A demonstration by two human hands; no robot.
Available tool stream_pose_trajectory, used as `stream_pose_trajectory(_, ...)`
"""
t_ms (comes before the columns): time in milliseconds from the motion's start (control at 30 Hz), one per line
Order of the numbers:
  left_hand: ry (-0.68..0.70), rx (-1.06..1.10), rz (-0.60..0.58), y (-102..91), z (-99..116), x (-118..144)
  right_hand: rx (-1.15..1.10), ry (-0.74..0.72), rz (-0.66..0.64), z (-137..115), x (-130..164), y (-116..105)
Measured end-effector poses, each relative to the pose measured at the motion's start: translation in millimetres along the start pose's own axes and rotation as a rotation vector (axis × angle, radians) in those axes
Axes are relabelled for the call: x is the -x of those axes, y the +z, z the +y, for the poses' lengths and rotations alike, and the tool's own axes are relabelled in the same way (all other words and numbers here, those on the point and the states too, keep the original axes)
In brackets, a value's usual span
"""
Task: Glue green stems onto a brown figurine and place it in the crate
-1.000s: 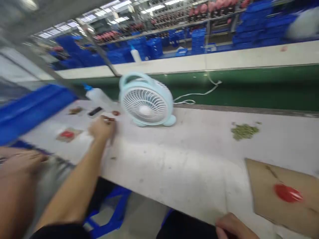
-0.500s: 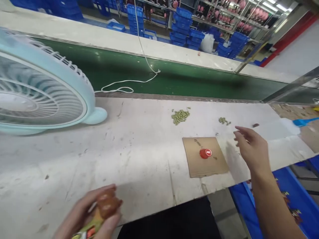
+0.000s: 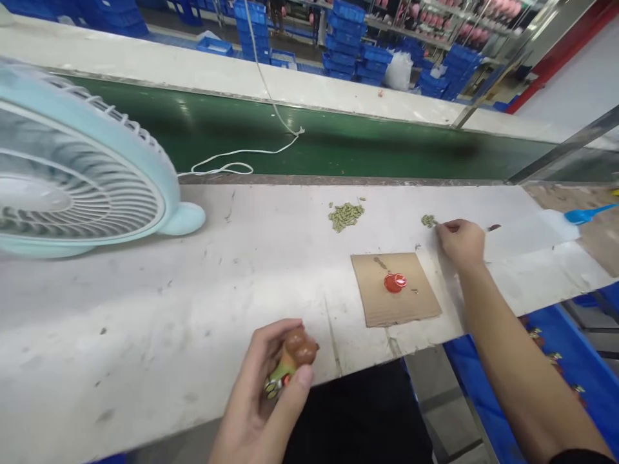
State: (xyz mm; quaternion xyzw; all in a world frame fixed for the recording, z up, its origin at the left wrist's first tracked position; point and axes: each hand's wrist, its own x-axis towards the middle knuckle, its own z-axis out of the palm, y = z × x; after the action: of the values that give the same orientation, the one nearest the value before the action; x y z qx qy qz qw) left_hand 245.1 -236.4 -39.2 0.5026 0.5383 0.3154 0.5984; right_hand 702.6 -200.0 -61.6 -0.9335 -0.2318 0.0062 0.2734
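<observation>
In the head view, the left hand (image 3: 264, 403) is wrapped around a small brown rounded toy figure with a green and yellow lower part (image 3: 293, 357), thumb on one side and fingers on the other, at the near edge of the long, scuffed white worktable (image 3: 169, 309). The figure sits to the left of and nearer than the square piece of brown cardboard (image 3: 394, 288), which lies flat on the table with a small round red cap (image 3: 394, 282) resting on its middle.

The right hand (image 3: 461, 243) reaches out past the far right corner of the cardboard, fingertips drawn together at a little cluster of pale green pieces (image 3: 428, 221); whether it has actually pinched one cannot be told at this size. A larger heap of the same green pieces (image 3: 345, 215) lies beyond the cardboard, to its far left. A small dark bit (image 3: 494, 227) lies just right of the right hand.

Well left of the cardboard stands a pale blue round table fan with a white grille (image 3: 72, 174), its white cord (image 3: 236, 164) trailing onto the green conveyor belt (image 3: 387, 145) behind the table. Right of the cardboard and below the table edge is a blue plastic bin (image 3: 575, 380) holding small parts.
</observation>
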Motion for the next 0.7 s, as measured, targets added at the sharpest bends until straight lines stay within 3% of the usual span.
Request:
stream_pose_trajectory(167,0.125,0.145,-0.220,2.1,-5,-16,-0.017,0.058,-0.080,-17,12,-17)
stream_pose_trajectory(400,0.072,0.318,-0.414,7.2,-3,-23,-0.229,0.099,-0.258,-23,49,-40)
stream_pose_trajectory(567,0.020,0.333,-0.509,10.6,-5,-22,-0.566,-0.016,-0.308,-8,107,-58)
stream_pose_trajectory(700,0.026,0.247,-0.500,28.9,5,-23,-0.902,-0.144,-0.614,-7,170,-67)
